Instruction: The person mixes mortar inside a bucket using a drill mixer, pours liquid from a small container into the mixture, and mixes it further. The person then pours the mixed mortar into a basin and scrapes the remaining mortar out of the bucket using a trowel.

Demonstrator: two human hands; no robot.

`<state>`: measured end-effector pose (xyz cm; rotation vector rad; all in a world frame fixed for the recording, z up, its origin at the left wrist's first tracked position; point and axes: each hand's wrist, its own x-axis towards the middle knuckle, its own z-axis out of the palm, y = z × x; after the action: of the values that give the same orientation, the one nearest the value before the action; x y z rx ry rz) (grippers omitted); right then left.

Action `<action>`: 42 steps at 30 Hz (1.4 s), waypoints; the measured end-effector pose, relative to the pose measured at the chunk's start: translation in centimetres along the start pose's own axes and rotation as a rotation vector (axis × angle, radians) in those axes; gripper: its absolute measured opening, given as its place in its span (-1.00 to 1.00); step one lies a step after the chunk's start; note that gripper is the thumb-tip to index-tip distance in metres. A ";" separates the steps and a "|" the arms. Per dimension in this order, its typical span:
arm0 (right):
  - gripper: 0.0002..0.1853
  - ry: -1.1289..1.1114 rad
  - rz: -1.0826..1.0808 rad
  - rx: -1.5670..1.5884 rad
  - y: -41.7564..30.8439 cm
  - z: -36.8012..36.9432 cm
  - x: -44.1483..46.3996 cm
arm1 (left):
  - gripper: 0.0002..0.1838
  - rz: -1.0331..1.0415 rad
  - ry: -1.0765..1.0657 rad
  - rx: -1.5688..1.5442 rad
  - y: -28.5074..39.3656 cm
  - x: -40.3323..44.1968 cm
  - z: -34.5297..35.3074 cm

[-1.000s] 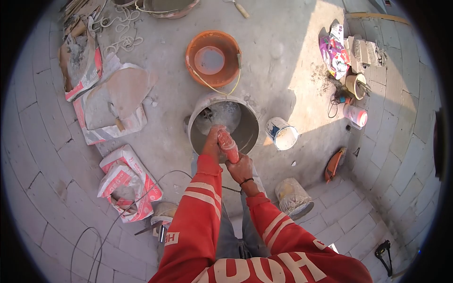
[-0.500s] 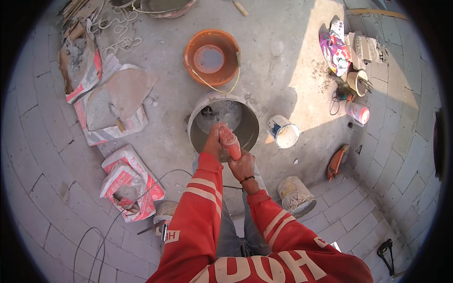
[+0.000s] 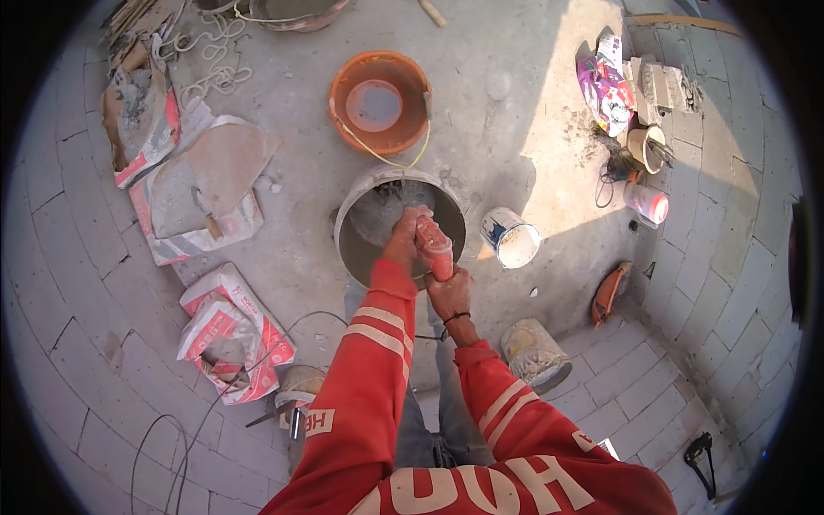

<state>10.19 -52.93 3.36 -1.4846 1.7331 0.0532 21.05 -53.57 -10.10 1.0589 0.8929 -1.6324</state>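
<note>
A dusty red electric mixing drill (image 3: 434,246) is held over the large bucket (image 3: 342,225) between my legs and the orange bucket. My left hand (image 3: 405,233) is closed round its front part, above the bucket's opening. Behind it, my right hand (image 3: 450,293) is wrapped round the rear handle near the bucket's near rim. Grey wet mix (image 3: 378,215) shows inside the bucket, and the drill's lower end is hidden by my hands. A dark cord (image 3: 313,314) runs across the floor on the left.
An orange bucket (image 3: 342,77) with a yellow handle stands just beyond. A white paint bucket (image 3: 498,225) and a dirty pail (image 3: 524,343) are on the right. Torn mortar bags (image 3: 279,339) and a trowel (image 3: 209,219) lie on the left. Block walls (image 3: 704,232) rise at the sides.
My hands and the drill have shifted right and slightly forward over the bucket. The drill is turned a little differently, and the whole view has slid slightly.
</note>
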 end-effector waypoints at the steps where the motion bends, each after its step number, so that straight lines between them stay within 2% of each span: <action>1: -0.72 0.006 -0.006 -0.003 0.3 -0.1 0.0 | -0.70 -0.022 0.002 0.015 -0.2 0.6 0.1; 11: -0.70 0.040 -0.009 -0.023 0.4 -0.8 0.3 | -0.71 -0.016 -0.017 0.042 -0.9 1.8 1.3; 23: -0.68 0.038 0.042 -0.062 1.0 -1.0 0.1 | -0.74 -0.117 0.011 0.076 -1.8 3.1 1.0; 26: -0.68 0.030 0.039 -0.054 0.9 -1.0 -0.1 | -0.75 -0.034 0.007 0.045 -1.6 1.1 1.6; 35: -0.70 0.034 -0.014 -0.071 1.7 -0.8 -0.5 | -0.74 -0.054 -0.016 0.021 -1.8 -0.3 1.7; 38: -0.70 0.046 -0.020 -0.068 1.5 -0.7 -0.7 | -0.65 0.109 -0.114 0.057 -1.7 -3.5 2.0; 42: -0.70 0.051 -0.012 -0.084 1.5 -0.7 -1.1 | -0.64 0.055 -0.139 0.066 -2.3 -2.8 1.0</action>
<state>8.49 -51.98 3.74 -1.5697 1.7815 0.0837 19.06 -52.97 -7.00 0.9927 0.7169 -1.6777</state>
